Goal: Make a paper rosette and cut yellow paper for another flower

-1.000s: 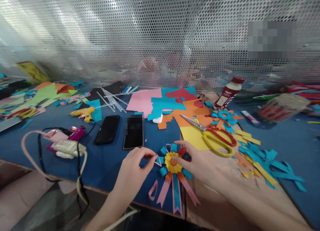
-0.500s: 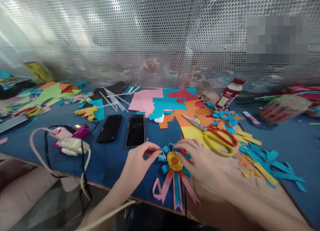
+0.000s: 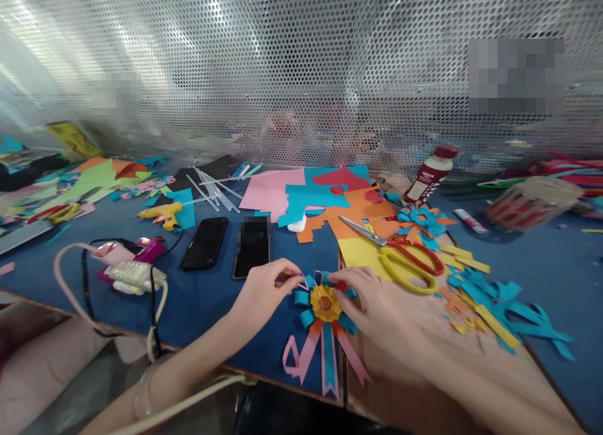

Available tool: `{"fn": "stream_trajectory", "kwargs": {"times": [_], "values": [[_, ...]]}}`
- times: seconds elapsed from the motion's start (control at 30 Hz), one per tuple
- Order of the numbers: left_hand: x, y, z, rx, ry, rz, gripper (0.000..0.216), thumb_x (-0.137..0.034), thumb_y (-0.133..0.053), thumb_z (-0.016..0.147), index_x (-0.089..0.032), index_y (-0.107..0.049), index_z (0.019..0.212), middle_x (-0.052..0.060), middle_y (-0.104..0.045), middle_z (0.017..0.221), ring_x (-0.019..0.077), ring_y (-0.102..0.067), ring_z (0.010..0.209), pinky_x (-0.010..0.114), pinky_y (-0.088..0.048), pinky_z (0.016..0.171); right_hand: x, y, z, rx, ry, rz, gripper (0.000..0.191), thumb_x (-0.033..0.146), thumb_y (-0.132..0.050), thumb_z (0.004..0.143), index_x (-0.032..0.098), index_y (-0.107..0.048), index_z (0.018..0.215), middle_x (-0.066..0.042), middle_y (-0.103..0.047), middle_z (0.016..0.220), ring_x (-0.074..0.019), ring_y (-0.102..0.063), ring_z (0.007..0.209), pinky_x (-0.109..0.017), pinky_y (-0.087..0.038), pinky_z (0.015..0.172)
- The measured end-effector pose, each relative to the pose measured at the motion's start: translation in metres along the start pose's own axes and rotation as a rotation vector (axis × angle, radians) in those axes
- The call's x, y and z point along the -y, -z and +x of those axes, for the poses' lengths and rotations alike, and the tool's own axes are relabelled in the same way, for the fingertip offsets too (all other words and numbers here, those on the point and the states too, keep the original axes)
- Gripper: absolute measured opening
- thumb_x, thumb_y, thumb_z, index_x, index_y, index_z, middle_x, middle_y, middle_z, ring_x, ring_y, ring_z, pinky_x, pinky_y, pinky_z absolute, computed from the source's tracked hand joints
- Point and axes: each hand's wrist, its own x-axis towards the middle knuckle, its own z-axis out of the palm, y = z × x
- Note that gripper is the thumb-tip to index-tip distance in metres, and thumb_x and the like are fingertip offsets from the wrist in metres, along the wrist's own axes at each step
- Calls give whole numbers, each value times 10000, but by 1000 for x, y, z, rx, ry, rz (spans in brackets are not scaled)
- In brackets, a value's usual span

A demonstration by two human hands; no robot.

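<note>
A paper rosette lies near the table's front edge, with a yellow flower centre, blue looped petals and forked pink and blue tails. At its upper left, my left hand is closed in a pinch on a narrow pink paper strip. My right hand is closed on the rosette's upper right side, its fingers over the blue petals. Between the hands a small pale loop stands up at the rosette's top. A curled pink strip lies beside the left tail.
Red-and-yellow scissors lie right of the hands. Two phones and a yellow glue gun are to the left, near a power strip with cables. Coloured paper, a bottle and a perforated metal screen stand behind.
The view has shifted slightly. My left hand has drawn a little up and left with the strip, and more of its forearm shows. My right hand stays on the rosette.
</note>
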Motion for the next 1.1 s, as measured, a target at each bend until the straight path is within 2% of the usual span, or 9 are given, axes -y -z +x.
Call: {"fn": "stream_trajectory", "kwargs": {"times": [0.17, 0.5, 1.1], "values": [[-4, 5, 2, -39, 63, -61, 133, -304, -629, 779, -194, -651, 851, 4, -684, 775, 147, -668, 704, 247, -551, 642, 1, 0, -2, -4, -9, -2, 194, 153, -501, 838, 209, -607, 991, -59, -655, 942, -231, -571, 911, -413, -453, 766], [-1, -5, 2, -1, -42, 57, 100, -289, -616, 802, -221, -675, 845, -11, -697, 808, 143, -652, 755, 247, -517, 690, 1, 0, -4, 15, -15, 15, 182, 182, -513, 841, 236, -607, 988, -48, -653, 950, -225, -569, 912, -402, -446, 763], [-5, -6, -1, 8, -49, 135, 123, -327, -599, 802, -238, -678, 830, -6, -693, 795, 170, -639, 764, 285, -482, 695, 0, -1, -5, 28, -20, 77, 191, 165, -491, 847, 225, -597, 994, -60, -643, 975, -228, -551, 930, -427, -447, 792]]}}
